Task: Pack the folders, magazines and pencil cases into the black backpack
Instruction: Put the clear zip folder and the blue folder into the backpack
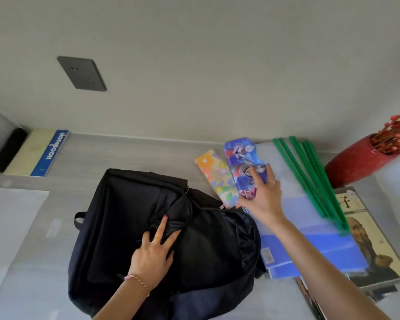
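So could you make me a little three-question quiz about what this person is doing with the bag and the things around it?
1. True or false: the right hand holds the blue patterned pencil case.
2. Which thing is the left hand pressing on: A) the floral pencil case, B) the black backpack, C) the red vase?
3. Fill in: the folders with green spines lie on top of the ____ folder.

Key
1. True: the fingers grip its near end and it is raised above the table.
2. B: the hand rests flat on the bag's top fabric.
3. blue
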